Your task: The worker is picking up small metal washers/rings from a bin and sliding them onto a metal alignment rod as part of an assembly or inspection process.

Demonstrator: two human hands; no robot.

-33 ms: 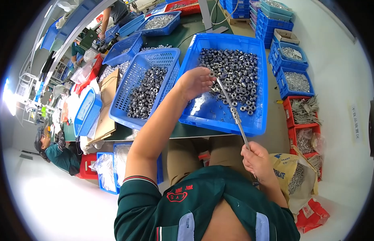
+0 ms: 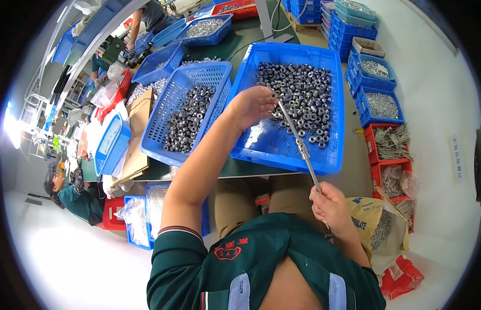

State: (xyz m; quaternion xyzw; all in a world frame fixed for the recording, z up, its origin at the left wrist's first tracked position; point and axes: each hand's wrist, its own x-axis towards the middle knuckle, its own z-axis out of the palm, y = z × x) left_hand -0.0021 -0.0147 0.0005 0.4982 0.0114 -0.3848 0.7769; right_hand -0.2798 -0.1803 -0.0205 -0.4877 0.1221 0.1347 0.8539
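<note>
My right hand (image 2: pixel 331 206) is closed around the lower end of a thin metal rod (image 2: pixel 291 129), which slants up over a blue tray (image 2: pixel 282 157). Dark metal nuts (image 2: pixel 302 90) lie in the tray. A few nuts sit threaded on the rod about halfway along it. At the rod's upper tip, my left hand (image 2: pixel 253 106) pinches a small nut, hovering over the tray's left part. A blue mesh basket (image 2: pixel 163 150) with more dark nuts stands just left of the tray.
Stacked blue crates (image 2: pixel 380 103) of silvery parts and red bins (image 2: pixel 390 142) stand at the right. A printed sack (image 2: pixel 375 222) lies by my right knee. Cardboard (image 2: pixel 137 134) and more blue baskets sit left. A person (image 2: pixel 70 194) sits at lower left, another (image 2: pixel 147 15) at the top.
</note>
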